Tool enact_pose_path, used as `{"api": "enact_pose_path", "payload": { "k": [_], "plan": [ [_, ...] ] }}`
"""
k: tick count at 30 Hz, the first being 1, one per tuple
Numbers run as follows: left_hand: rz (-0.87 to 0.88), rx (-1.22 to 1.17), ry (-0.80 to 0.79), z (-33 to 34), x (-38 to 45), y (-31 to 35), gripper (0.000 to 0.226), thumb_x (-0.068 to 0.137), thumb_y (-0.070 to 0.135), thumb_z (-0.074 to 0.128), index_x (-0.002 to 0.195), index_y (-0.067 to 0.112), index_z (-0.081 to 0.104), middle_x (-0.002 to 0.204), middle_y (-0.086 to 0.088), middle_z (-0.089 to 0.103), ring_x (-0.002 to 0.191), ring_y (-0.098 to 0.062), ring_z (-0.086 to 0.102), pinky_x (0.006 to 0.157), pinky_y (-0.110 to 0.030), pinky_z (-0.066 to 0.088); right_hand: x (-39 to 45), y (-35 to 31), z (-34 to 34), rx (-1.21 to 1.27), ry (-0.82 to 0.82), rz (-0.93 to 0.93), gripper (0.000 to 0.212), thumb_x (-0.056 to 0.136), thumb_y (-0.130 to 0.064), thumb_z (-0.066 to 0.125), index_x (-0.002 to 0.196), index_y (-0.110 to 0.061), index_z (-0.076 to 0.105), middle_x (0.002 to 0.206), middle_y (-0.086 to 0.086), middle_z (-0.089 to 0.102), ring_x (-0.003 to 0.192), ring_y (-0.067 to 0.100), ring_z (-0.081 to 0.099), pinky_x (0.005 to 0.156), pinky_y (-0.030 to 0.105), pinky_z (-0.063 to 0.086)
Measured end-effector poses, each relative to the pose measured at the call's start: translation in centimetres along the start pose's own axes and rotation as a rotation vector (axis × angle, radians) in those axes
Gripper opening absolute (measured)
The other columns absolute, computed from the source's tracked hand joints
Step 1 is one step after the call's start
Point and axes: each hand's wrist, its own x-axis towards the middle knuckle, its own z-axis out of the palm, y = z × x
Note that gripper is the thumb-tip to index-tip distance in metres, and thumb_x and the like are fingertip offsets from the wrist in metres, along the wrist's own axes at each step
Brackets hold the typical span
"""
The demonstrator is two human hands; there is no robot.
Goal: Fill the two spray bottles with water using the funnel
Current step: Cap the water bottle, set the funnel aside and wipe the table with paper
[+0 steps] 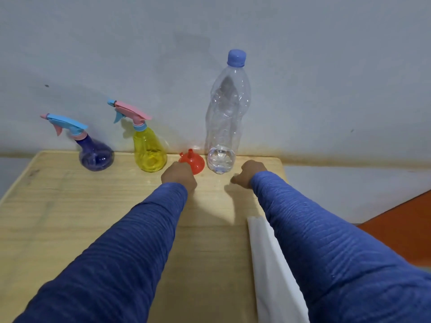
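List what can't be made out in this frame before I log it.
- Left hand: head view shows only its back; the fingers are hidden, so contact with the red funnel is unclear.
- Right hand: fingers curl away from the camera; grip unreadable.
- White cloth: partly under the right sleeve, cut off by the bottom edge.
- Purple spray bottle: dark tint hides any water level.
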Motion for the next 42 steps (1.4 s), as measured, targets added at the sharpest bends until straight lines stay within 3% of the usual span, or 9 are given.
{"api": "enact_pose_path", "payload": {
  "k": [5,10,16,23,29,35,37,39,42],
  "plan": [
    [0.12,0.151,-0.002,-2.7,-2.5,0.6,0.03,0.088,0.017,0.054,0.115,0.007,0.058,0.114,-0.008,0.059,0.101,-0.024,0.06,0.068,-0.026,0.043,-3.5,0.4,-0.9,-0.126,0.0,0.036,0.034,0.088,-0.033,0.058,0.112,-0.009,0.056,0.095,0.003,0.051,0.082,0.021,0.05,0.068,0.029,0.042],
    [0.27,0.231,0.025,-4.3,-6.0,1.2,0.025,0.088,0.018,0.053,0.11,0.009,0.061,0.111,-0.008,0.059,0.087,-0.022,0.053,0.068,-0.028,0.043,-8.4,1.9,-1.2,-0.109,0.068,0.086,0.035,0.087,-0.036,0.058,0.11,-0.01,0.057,0.103,0.004,0.056,0.086,0.022,0.05,0.071,0.03,0.041],
    [0.484,0.278,0.027,-3.0,-11.6,2.3,0.031,0.089,0.021,0.054,0.118,0.01,0.059,0.119,-0.006,0.059,0.103,-0.023,0.057,0.071,-0.027,0.043,-15.1,6.1,1.1,-0.047,0.146,0.21,0.035,0.086,-0.035,0.057,0.112,-0.011,0.059,0.107,0.004,0.056,0.087,0.021,0.051,0.061,0.026,0.038],
    [0.546,0.184,-0.097,1.9,-17.3,3.6,0.035,0.091,0.021,0.053,0.125,0.012,0.057,0.124,-0.006,0.054,0.105,-0.023,0.059,0.07,-0.027,0.043,-20.5,10.3,7.0,0.141,0.262,0.203,0.043,0.088,-0.027,0.058,0.129,-0.014,0.055,0.131,0.002,0.057,0.121,0.022,0.052,0.1,0.03,0.043],
    [0.465,-0.002,-0.279,7.5,-18.2,3.4,0.039,0.092,0.032,0.054,0.122,0.008,0.058,0.12,-0.005,0.057,0.105,-0.024,0.057,0.078,-0.027,0.042,-22.2,12.3,13.7,0.371,0.361,0.151,0.039,0.084,-0.019,0.066,0.123,-0.019,0.059,0.133,-0.002,0.053,0.122,0.016,0.05,0.099,0.024,0.037],
    [0.359,-0.227,-0.302,11.5,-18.2,3.2,0.037,0.094,0.035,0.049,0.07,0.008,0.053,0.073,-0.003,0.055,0.077,-0.023,0.052,0.085,-0.035,0.047,-21.3,13.7,18.2,0.375,0.344,0.054,0.048,0.074,-0.011,0.072,0.12,-0.02,0.062,0.132,0.0,0.046,0.124,0.014,0.043,0.095,0.012,0.025],
    [0.306,-0.367,-0.314,12.2,-18.1,3.2,0.035,0.093,0.039,0.052,0.091,0.007,0.066,0.096,-0.006,0.067,0.098,-0.027,0.059,0.092,-0.033,0.045,-21.0,14.0,19.1,0.385,0.367,0.05,0.049,0.073,-0.013,0.075,0.12,-0.02,0.062,0.131,0.001,0.044,0.124,0.014,0.042,0.095,0.011,0.024],
    [0.23,-0.493,-0.333,12.4,-18.2,3.4,0.051,0.09,0.043,0.057,0.129,0.011,0.055,0.133,-0.004,0.056,0.124,-0.025,0.05,0.102,-0.031,0.039,-20.8,14.2,19.7,0.388,0.398,0.038,0.05,0.073,-0.015,0.076,0.121,-0.019,0.061,0.131,0.001,0.043,0.124,0.014,0.041,0.094,0.01,0.023],
    [0.173,-0.607,-0.339,12.9,-17.9,3.4,0.057,0.085,0.043,0.065,0.132,0.012,0.053,0.135,-0.003,0.055,0.124,-0.024,0.051,0.103,-0.031,0.04,-20.6,14.4,20.1,0.402,0.419,0.037,0.051,0.073,-0.017,0.077,0.121,-0.02,0.061,0.13,0.0,0.043,0.123,0.012,0.041,0.094,0.01,0.024]
  ]
}}
